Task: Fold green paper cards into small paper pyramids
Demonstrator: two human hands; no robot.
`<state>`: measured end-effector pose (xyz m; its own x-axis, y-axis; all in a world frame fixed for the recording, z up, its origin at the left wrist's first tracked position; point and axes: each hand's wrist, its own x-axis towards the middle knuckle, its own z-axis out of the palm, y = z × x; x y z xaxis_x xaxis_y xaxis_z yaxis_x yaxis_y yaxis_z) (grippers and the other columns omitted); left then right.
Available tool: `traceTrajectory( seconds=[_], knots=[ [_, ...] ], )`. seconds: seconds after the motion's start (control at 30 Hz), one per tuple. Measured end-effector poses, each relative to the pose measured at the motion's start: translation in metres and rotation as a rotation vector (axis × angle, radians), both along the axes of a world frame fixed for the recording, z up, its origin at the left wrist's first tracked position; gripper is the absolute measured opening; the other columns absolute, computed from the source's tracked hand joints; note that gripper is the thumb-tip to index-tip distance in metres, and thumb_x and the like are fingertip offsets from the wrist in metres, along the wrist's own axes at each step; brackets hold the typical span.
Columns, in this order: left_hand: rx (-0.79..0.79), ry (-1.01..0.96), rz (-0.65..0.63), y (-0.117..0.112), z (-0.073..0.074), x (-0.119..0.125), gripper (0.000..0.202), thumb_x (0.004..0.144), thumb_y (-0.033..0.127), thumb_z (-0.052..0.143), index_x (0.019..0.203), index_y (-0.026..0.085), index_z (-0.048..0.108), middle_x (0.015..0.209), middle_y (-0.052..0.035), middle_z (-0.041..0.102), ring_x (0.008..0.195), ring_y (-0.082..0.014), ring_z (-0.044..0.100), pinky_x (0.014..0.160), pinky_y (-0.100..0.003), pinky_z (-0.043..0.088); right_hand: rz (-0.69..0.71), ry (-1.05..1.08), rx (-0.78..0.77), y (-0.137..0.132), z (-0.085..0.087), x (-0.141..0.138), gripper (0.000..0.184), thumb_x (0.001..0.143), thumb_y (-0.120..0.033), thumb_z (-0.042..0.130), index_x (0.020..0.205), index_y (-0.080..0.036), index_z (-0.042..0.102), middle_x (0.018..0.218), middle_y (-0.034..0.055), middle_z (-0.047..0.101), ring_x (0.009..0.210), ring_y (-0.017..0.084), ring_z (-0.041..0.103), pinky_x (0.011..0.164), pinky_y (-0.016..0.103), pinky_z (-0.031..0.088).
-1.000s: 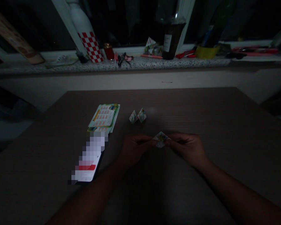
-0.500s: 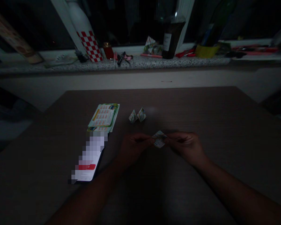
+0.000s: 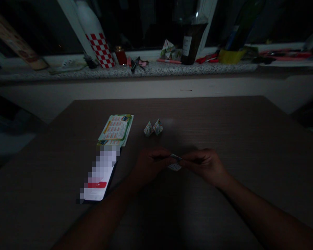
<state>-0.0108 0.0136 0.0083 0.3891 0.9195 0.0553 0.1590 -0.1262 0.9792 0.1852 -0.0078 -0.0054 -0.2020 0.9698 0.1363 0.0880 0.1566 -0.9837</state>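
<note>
Above the dark wooden table (image 3: 214, 118), a small folded piece of printed paper (image 3: 174, 167) is pinched between my two hands. My left hand (image 3: 152, 163) grips its left side with thumb and fingers, which cover part of it. My right hand (image 3: 203, 163) pinches the right edge, its fingertips close to the left thumb. Just beyond the hands, two small folded paper pieces (image 3: 153, 128) with pointed tips stand side by side on the table. To the left lies a stack of printed paper cards (image 3: 116, 128) with green borders.
A phone (image 3: 100, 177) with a lit, partly pixelated screen lies below the stack. On the granite sill (image 3: 159, 71) behind the table stand a red-and-white checkered bottle (image 3: 100, 48), a dark labelled bag (image 3: 191, 45), a yellow container (image 3: 231, 56) and several small items.
The folded paper has tilted and dropped slightly toward me, showing less of its surface. My hands have drawn closer together over it. The two standing paper pieces have not moved.
</note>
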Motion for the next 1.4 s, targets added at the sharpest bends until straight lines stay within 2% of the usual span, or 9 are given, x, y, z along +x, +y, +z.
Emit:
traceTrajectory(
  seconds=[0.33, 0.47, 0.67, 0.83, 0.9, 1.0, 1.13, 1.3, 1.4],
  knots=[
    [-0.188, -0.142, 0.006, -0.004, 0.006, 0.004, 0.014, 0.068, 0.027, 0.073, 0.063, 0.014, 0.070, 0.061, -0.0010, 0.063, 0.058, -0.0111, 0.055, 0.056, -0.021, 0.042, 0.061, -0.096, 0.087, -0.002, 0.004, 0.002, 0.008, 0.074, -0.026, 0.071, 0.077, -0.019, 0.075, 0.069, 0.0028, 0.074, 0.059, 0.015, 0.067, 0.054, 0.022, 0.053],
    [-0.214, -0.099, 0.004, -0.005, 0.002, 0.003, 0.017, 0.067, 0.029, 0.073, 0.065, 0.013, 0.068, 0.059, -0.0006, 0.062, 0.055, -0.0104, 0.054, 0.054, -0.021, 0.041, 0.059, -0.130, 0.102, -0.002, 0.002, 0.003, 0.009, 0.074, -0.027, 0.071, 0.075, -0.018, 0.074, 0.068, 0.0033, 0.073, 0.060, 0.015, 0.067, 0.055, 0.024, 0.054],
    [-0.080, 0.045, 0.033, -0.008, 0.003, 0.003, 0.012, 0.074, 0.027, 0.067, 0.071, 0.015, 0.067, 0.065, -0.0004, 0.064, 0.060, -0.0118, 0.056, 0.058, -0.022, 0.042, -0.030, -0.066, 0.050, -0.001, -0.004, 0.002, 0.012, 0.073, -0.029, 0.072, 0.077, -0.018, 0.072, 0.069, 0.0032, 0.072, 0.060, 0.014, 0.066, 0.053, 0.023, 0.053],
    [0.205, 0.283, -0.031, -0.011, 0.006, 0.002, 0.010, 0.075, 0.026, 0.065, 0.073, 0.016, 0.067, 0.066, -0.0008, 0.064, 0.063, -0.0133, 0.058, 0.061, -0.023, 0.040, -0.137, -0.070, 0.105, -0.001, -0.005, 0.003, 0.009, 0.069, -0.026, 0.074, 0.075, -0.019, 0.072, 0.068, 0.0022, 0.071, 0.060, 0.014, 0.065, 0.054, 0.023, 0.053],
    [0.259, 0.312, -0.066, -0.011, 0.007, 0.001, 0.010, 0.076, 0.026, 0.063, 0.074, 0.017, 0.068, 0.066, -0.0001, 0.064, 0.063, -0.0129, 0.057, 0.061, -0.023, 0.039, -0.133, -0.066, 0.104, -0.001, -0.004, 0.002, 0.009, 0.069, -0.025, 0.074, 0.076, -0.019, 0.072, 0.068, 0.0022, 0.072, 0.060, 0.014, 0.065, 0.054, 0.023, 0.053],
    [0.206, 0.283, -0.082, -0.010, 0.007, 0.000, 0.011, 0.079, 0.025, 0.061, 0.075, 0.017, 0.068, 0.067, 0.0002, 0.065, 0.064, -0.0129, 0.058, 0.060, -0.022, 0.040, -0.104, -0.049, 0.064, -0.001, -0.002, 0.002, 0.008, 0.069, -0.026, 0.074, 0.074, -0.019, 0.073, 0.067, 0.0023, 0.072, 0.058, 0.015, 0.066, 0.052, 0.023, 0.053],
    [0.088, 0.226, -0.043, -0.008, 0.005, 0.002, 0.012, 0.078, 0.026, 0.063, 0.075, 0.017, 0.071, 0.071, -0.0012, 0.069, 0.066, -0.0139, 0.061, 0.062, -0.022, 0.042, -0.093, -0.043, 0.025, -0.002, -0.003, 0.003, 0.007, 0.071, -0.027, 0.074, 0.072, -0.020, 0.074, 0.068, 0.0022, 0.073, 0.059, 0.015, 0.067, 0.053, 0.023, 0.054],
    [-0.072, 0.144, -0.024, -0.009, 0.002, 0.005, 0.013, 0.076, 0.027, 0.066, 0.078, 0.016, 0.073, 0.074, -0.0018, 0.072, 0.068, -0.0140, 0.063, 0.062, -0.021, 0.044, -0.100, 0.004, -0.039, -0.002, -0.004, 0.005, 0.010, 0.065, -0.027, 0.078, 0.070, -0.019, 0.074, 0.064, 0.0023, 0.073, 0.054, 0.014, 0.066, 0.049, 0.022, 0.053],
    [-0.113, 0.101, -0.043, -0.009, 0.002, 0.006, 0.012, 0.077, 0.025, 0.066, 0.078, 0.015, 0.073, 0.072, -0.0016, 0.071, 0.068, -0.0134, 0.063, 0.062, -0.021, 0.045, -0.083, 0.000, -0.035, -0.002, -0.001, 0.005, 0.010, 0.064, -0.027, 0.078, 0.066, -0.018, 0.074, 0.061, 0.0027, 0.072, 0.052, 0.014, 0.065, 0.047, 0.022, 0.052]
  ],
)
